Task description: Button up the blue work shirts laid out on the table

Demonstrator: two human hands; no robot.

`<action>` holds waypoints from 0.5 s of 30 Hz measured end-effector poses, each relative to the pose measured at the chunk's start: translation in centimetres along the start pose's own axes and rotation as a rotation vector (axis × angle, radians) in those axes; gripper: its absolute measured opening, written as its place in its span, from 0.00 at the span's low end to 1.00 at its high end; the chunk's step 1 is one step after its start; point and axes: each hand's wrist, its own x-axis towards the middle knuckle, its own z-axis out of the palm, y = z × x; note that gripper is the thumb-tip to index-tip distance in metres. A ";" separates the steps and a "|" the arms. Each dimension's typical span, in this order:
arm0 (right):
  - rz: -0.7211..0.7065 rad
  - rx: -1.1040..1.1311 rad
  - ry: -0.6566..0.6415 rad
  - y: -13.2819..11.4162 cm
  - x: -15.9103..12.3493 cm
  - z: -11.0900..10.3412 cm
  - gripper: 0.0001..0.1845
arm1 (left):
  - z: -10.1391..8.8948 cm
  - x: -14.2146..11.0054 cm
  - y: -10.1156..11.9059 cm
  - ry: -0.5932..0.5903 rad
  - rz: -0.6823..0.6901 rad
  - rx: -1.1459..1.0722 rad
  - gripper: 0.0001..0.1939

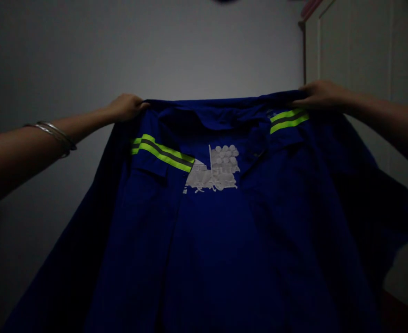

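A dark blue work jacket (pixel 221 240) hangs spread out in front of me, its front open. Yellow-green reflective strips (pixel 167 156) cross both chest sides, and a pale grey embroidery backing (pixel 217 170) shows on the inside of the back. My left hand (pixel 127 105) is closed on one shoulder. At the other shoulder my right hand (pixel 323 95) grips the cloth, fingers partly hidden behind it. The top edge is pulled nearly straight between the two hands. The lower folds are too dark to make out.
Behind the jacket stands a plain grey wall (pixel 190 51). A pale panelled cabinet (pixel 359 55) rises on the right, with something pinkish (pixel 309 8) on its top. Two bangles (pixel 56 134) circle my left wrist. The room is dim.
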 end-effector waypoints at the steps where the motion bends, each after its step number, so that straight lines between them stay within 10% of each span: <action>1: 0.011 -0.041 -0.003 -0.1 -0.3 -0.2 0.28 | 0.2 -0.2 0.0 0.011 -0.010 0.025 0.22; 10: 0.103 -0.198 0.005 -1.0 -0.9 -0.7 0.40 | -0.2 -0.8 1.5 -0.242 -0.468 -0.265 0.29; 15: 0.154 -0.162 -0.101 1.8 0.1 0.3 0.42 | 0.3 -1.1 0.7 -0.138 -0.270 -0.402 0.36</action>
